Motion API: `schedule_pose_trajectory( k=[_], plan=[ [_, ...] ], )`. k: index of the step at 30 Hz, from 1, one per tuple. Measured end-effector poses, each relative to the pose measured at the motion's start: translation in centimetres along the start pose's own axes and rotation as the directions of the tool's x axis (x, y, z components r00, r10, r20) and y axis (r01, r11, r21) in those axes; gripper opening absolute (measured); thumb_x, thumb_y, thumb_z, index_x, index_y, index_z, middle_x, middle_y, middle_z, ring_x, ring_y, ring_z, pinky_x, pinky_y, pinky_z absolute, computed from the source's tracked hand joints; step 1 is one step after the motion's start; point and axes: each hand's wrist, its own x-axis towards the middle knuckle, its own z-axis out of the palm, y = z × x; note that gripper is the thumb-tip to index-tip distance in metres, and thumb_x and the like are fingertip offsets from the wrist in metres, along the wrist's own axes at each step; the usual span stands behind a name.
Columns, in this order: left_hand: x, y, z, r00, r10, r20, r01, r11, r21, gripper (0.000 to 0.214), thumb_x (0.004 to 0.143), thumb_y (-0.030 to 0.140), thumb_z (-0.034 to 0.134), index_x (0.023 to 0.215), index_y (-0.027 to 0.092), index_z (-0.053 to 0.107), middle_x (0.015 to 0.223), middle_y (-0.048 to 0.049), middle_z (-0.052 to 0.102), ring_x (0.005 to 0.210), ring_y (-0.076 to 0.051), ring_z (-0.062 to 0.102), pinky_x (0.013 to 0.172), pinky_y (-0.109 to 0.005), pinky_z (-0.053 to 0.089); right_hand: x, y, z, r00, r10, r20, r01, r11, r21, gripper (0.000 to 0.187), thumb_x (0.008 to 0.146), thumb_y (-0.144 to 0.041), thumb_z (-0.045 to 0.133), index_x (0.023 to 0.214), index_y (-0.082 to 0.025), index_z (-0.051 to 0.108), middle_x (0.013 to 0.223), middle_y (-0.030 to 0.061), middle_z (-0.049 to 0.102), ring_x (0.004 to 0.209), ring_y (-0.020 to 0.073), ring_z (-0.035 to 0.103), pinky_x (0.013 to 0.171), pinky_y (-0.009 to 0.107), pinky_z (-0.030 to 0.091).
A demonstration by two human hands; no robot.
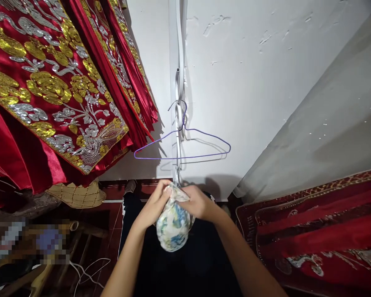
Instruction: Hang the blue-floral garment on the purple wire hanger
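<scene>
Low in the middle of the head view, a small white cloth piece with a blue, green and yellow flower print hangs bunched at its top; its exact kind cannot be made out. My left hand grips its upper left side, fingers closed. On the upper right side, my right hand pinches the same cloth, slightly smeared by motion. Just above both hands, a purple wire hanger with nothing on it hangs from a white looped hook strip against the wall.
Red garments with gold and silver embroidery hang at the upper left. A patterned red textile lies at the lower right. Behind stands a white wall. A wooden stool-like frame and a white cable are at the lower left.
</scene>
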Motion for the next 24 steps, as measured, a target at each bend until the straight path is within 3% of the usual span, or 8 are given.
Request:
schedule_pose_trajectory(
  k=[2, 3, 5, 7, 11, 14, 19, 24],
  plan=[
    [-0.3, 0.0, -1.2, 0.977, -0.068, 0.201, 0.048, 0.993, 0.106, 0.040, 0.099, 0.050, 0.047, 0.117, 0.019, 0.065, 0.110, -0.0065, 0.070, 0.103, -0.025, 0.063, 0.094, -0.034, 0.048, 1.5, -1.1, -2.1, 0.991, -0.092, -0.101, 0.091, 0.996, -0.008, 0.012, 0.077, -0.022, 0.058, 0.069, -0.016, 0.065, 0.067, 0.0025, 0.062, 0.064, 0.0160, 0.053, 0.059, 0.027, 0.043],
    [-0.3, 0.1, -1.9, 0.963, -0.092, 0.253, 0.049, 0.984, 0.172, 0.042, 0.098, 0.052, 0.048, 0.114, 0.017, 0.067, 0.111, -0.0067, 0.071, 0.104, -0.027, 0.063, 0.094, -0.034, 0.048, 2.3, -1.5, -3.0, 0.965, -0.131, -0.226, 0.135, 0.991, -0.002, 0.010, 0.074, -0.019, 0.058, 0.074, -0.017, 0.068, 0.070, 0.0030, 0.063, 0.067, 0.0169, 0.056, 0.061, 0.027, 0.045],
    [-0.2, 0.4, -3.5, 0.955, -0.136, 0.263, 0.043, 0.942, 0.332, 0.044, 0.096, 0.054, 0.049, 0.109, 0.017, 0.070, 0.109, -0.0065, 0.073, 0.102, -0.029, 0.064, 0.091, -0.033, 0.048, 4.3, -1.3, -4.2, 0.846, -0.148, -0.513, 0.184, 0.983, 0.020, 0.024, 0.072, -0.019, 0.055, 0.090, -0.017, 0.071, 0.076, 0.0031, 0.065, 0.072, 0.0172, 0.058, 0.064, 0.027, 0.046],
    [0.1, 0.4, -5.6, 0.959, -0.192, 0.208, 0.060, 0.854, 0.517, 0.042, 0.094, 0.054, 0.050, 0.104, 0.019, 0.071, 0.101, -0.0065, 0.074, 0.095, -0.029, 0.066, 0.085, -0.032, 0.047, 6.2, 0.0, -4.5, 0.752, -0.071, -0.655, 0.131, 0.990, 0.044, 0.031, 0.079, -0.025, 0.050, 0.102, -0.017, 0.069, 0.078, 0.0029, 0.063, 0.069, 0.0159, 0.056, 0.062, 0.026, 0.045],
    [0.1, -0.5, -10.1, 0.923, -0.347, 0.168, 0.107, 0.650, 0.752, 0.032, 0.091, 0.044, 0.051, 0.089, 0.020, 0.071, 0.087, -0.0073, 0.074, 0.082, -0.026, 0.066, 0.075, -0.030, 0.044, 8.0, 3.7, -4.1, 0.810, 0.018, -0.587, -0.040, 0.999, -0.023, 0.021, 0.081, -0.031, 0.047, 0.078, -0.017, 0.063, 0.065, 0.0005, 0.054, 0.061, 0.0147, 0.048, 0.057, 0.026, 0.039],
    [-0.3, -0.7, -12.7, 0.916, -0.369, 0.156, 0.109, 0.605, 0.789, 0.028, 0.090, 0.039, 0.050, 0.083, 0.019, 0.070, 0.088, -0.0082, 0.074, 0.082, -0.025, 0.067, 0.075, -0.030, 0.045, 6.7, 5.3, -4.7, 0.840, -0.028, -0.542, -0.041, 0.993, -0.115, 0.006, 0.069, -0.022, 0.054, 0.064, -0.019, 0.053, 0.059, -0.0026, 0.047, 0.061, 0.0133, 0.041, 0.056, 0.025, 0.031],
    [1.3, 2.2, -14.7, 0.982, -0.159, 0.106, 0.011, 0.600, 0.800, 0.026, 0.086, 0.037, 0.053, 0.082, 0.020, 0.072, 0.093, -0.0078, 0.075, 0.092, -0.026, 0.067, 0.085, -0.031, 0.048, 3.2, 5.2, -6.3, 0.864, -0.096, -0.493, -0.015, 0.976, -0.216, 0.018, 0.070, -0.022, 0.052, 0.058, -0.020, 0.038, 0.058, -0.0042, 0.035, 0.060, 0.0117, 0.033, 0.056, 0.026, 0.025],
    [5.2, 6.2, -13.5, 0.990, 0.016, 0.138, -0.127, 0.515, 0.848, 0.020, 0.081, 0.030, 0.054, 0.074, 0.020, 0.070, 0.093, -0.0079, 0.073, 0.092, -0.027, 0.069, 0.087, -0.034, 0.051, 1.5, 4.3, -6.8, 0.886, -0.145, -0.441, 0.001, 0.951, -0.310, 0.023, 0.074, -0.024, 0.053, 0.058, -0.020, 0.037, 0.058, -0.0039, 0.039, 0.060, 0.0120, 0.036, 0.057, 0.025, 0.028]
  ],
)
